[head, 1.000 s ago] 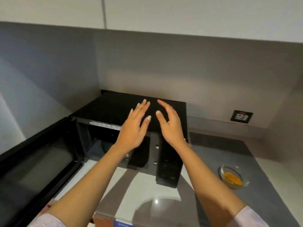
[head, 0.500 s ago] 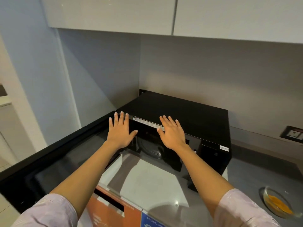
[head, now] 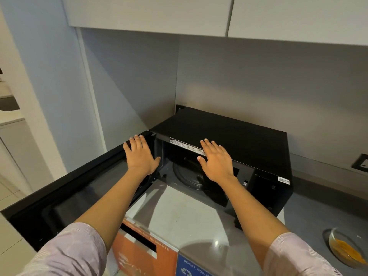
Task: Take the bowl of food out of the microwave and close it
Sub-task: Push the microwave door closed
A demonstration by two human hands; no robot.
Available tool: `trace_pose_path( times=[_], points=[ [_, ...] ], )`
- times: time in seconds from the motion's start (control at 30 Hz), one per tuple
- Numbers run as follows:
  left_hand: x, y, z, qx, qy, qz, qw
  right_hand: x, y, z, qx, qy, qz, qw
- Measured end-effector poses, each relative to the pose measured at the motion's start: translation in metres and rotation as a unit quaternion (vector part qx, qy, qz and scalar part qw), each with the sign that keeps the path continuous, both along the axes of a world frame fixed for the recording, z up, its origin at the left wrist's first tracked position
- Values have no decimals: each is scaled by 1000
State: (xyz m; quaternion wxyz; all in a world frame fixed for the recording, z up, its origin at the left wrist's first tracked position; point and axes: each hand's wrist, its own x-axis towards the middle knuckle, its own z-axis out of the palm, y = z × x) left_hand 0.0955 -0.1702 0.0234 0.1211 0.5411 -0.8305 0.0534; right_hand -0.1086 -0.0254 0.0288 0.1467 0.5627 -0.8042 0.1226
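Note:
A black microwave [head: 229, 128] stands in the corner of the grey counter. Its door [head: 65, 196] is swung wide open to the left. Inside, the round glass turntable [head: 189, 176] shows with nothing on it. A clear glass bowl [head: 346, 250] holding yellow-orange food sits on the counter at the lower right. My left hand [head: 140, 156] is flat, fingers apart, at the hinge end of the door's top edge. My right hand [head: 216, 160] hovers spread in front of the cavity's upper rim, holding nothing.
Grey wall cabinets [head: 179, 14] hang overhead. A wall socket [head: 361, 163] sits to the right of the microwave. Below the counter edge are an orange waste bin [head: 139, 253] and a blue one [head: 195, 265]. Light counter [head: 179, 212] lies in front of the cavity.
My view has swung left, so the bowl slid to the lower right. Both hands dropped from above the microwave's top; the left now sits at the door's top edge, the right at the cavity opening.

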Motion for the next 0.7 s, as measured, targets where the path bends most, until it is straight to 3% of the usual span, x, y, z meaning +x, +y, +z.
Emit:
trace_pose_path(
  times=[0.3, 0.5, 0.7],
  points=[
    [-10, 11, 31, 87, -38, 14, 995, 2, 1, 2, -2, -4, -4, 1000],
    [-18, 23, 56, 106, -109, 15, 988, -1, 3, 5, 6, -19, 7, 1000],
    [-24, 29, 58, 144, -56, -12, 988, -6, 3, 9, 28, -41, 18, 999]
  ],
)
